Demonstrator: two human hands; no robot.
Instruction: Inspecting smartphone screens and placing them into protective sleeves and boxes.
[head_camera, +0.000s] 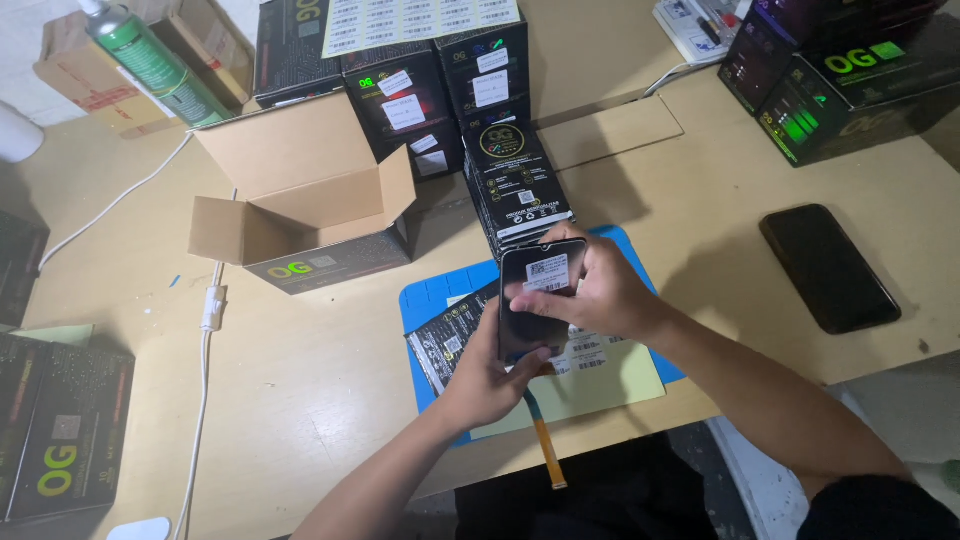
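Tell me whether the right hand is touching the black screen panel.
Touching. The head view shows the right hand with its fingers wrapped over the black screen panel's right edge, while the left hand grips its lower end.

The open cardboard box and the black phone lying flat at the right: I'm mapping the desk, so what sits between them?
In the head view, between the open cardboard box and the black phone stands a stack of black product boxes; beyond it, bare tabletop.
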